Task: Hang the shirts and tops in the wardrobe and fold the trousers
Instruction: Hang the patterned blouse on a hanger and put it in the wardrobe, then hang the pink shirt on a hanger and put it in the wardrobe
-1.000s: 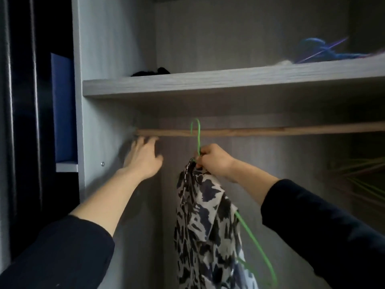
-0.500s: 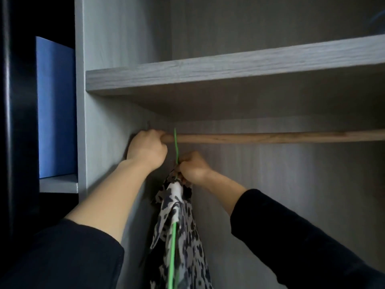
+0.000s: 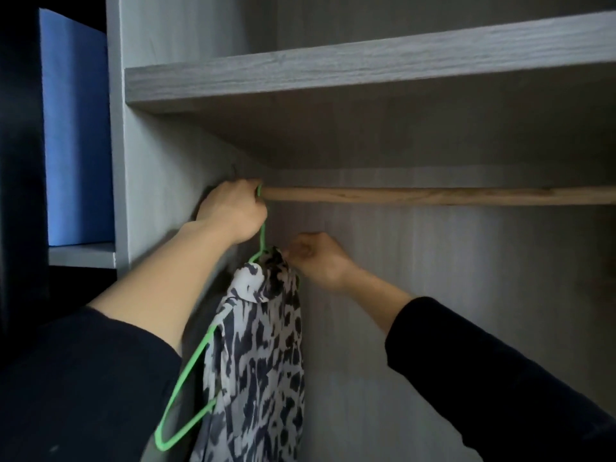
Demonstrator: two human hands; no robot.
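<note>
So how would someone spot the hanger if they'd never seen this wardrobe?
Find the grey shelf, then the wooden rail under it. At the rail's left end, beside the left hand gripping it, a thin hook goes over the rail: that's the hanger. It's the only bright green thing, and a black-and-white top hangs on it.

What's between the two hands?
Head view: the green hanger's neck and the patterned top's collar, between the left hand gripping the rod and the right hand.
</note>
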